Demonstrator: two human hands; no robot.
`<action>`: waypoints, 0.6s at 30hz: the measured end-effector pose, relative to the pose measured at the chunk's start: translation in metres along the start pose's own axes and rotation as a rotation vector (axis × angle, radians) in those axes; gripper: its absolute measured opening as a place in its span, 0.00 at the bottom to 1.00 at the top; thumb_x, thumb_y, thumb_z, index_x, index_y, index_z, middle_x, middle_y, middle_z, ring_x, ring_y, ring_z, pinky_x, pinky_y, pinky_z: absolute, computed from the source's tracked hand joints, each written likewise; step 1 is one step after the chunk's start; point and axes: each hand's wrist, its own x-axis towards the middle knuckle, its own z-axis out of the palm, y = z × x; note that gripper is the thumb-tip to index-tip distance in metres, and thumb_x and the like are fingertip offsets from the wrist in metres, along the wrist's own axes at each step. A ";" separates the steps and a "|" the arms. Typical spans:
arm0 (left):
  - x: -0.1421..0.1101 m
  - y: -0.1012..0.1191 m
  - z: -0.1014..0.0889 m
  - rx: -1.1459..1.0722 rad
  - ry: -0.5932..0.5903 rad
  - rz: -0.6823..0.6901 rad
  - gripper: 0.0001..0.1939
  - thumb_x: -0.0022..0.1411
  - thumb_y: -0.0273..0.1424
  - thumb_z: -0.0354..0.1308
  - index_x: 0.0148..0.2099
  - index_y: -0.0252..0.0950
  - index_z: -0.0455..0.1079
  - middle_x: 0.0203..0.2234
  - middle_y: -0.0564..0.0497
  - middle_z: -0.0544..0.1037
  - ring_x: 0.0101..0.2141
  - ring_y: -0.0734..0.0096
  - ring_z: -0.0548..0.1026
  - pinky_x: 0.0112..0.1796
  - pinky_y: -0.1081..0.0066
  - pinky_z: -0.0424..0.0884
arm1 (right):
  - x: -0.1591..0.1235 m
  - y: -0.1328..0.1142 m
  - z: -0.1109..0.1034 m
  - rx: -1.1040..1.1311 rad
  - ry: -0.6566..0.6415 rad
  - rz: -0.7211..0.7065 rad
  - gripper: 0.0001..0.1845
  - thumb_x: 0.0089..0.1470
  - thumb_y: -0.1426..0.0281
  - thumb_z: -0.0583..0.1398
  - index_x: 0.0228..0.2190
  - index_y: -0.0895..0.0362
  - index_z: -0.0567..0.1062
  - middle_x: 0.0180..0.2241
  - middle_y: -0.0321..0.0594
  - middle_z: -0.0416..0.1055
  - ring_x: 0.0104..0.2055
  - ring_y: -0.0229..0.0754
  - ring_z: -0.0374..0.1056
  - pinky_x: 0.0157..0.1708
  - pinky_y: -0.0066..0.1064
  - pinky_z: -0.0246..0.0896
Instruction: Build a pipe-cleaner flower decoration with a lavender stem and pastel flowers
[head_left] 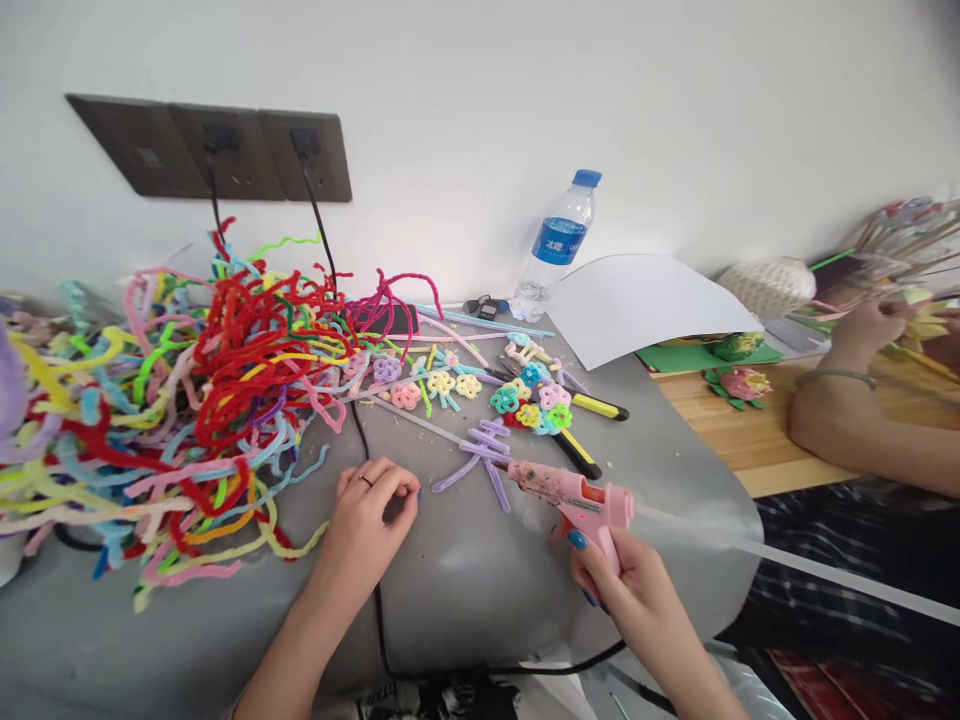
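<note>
Spilling over the grey table (465,590) left of the left hand (377,500) is a heap of many-coloured pipe cleaners (255,385). That hand is curled, thumb and index tips close together; whether they pinch anything I cannot tell. Beyond its fingers lie small fuzzy flowers (441,383). Between the hands, a purple pipe-cleaner piece (491,442) lies at the nozzle of the pink glue gun (559,488), its handle wrapped by the right hand (634,580). Well right of that hand, a co-worker's hand (866,328) is raised above a wooden tabletop (772,450).
</note>
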 end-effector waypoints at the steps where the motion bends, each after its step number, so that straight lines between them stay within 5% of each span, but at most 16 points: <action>1: 0.000 0.000 0.000 0.002 0.001 0.002 0.11 0.62 0.18 0.53 0.34 0.40 0.67 0.28 0.58 0.74 0.31 0.71 0.75 0.42 0.68 0.61 | 0.001 -0.002 0.001 0.004 -0.004 0.005 0.34 0.61 0.42 0.54 0.16 0.53 0.63 0.15 0.34 0.59 0.18 0.36 0.54 0.19 0.28 0.51; 8: 0.000 -0.001 0.000 -0.001 -0.009 -0.004 0.10 0.62 0.19 0.53 0.35 0.40 0.67 0.28 0.58 0.74 0.32 0.71 0.74 0.42 0.68 0.61 | 0.008 -0.012 0.002 -0.030 -0.057 0.037 0.37 0.57 0.34 0.50 0.17 0.52 0.60 0.15 0.34 0.57 0.19 0.35 0.51 0.18 0.28 0.48; 18: 0.000 0.000 0.001 -0.005 -0.018 -0.015 0.10 0.62 0.19 0.52 0.35 0.40 0.67 0.29 0.57 0.74 0.32 0.70 0.75 0.42 0.67 0.61 | 0.001 0.002 0.000 -0.036 -0.033 -0.005 0.34 0.62 0.41 0.52 0.17 0.52 0.59 0.14 0.32 0.56 0.18 0.35 0.50 0.18 0.28 0.49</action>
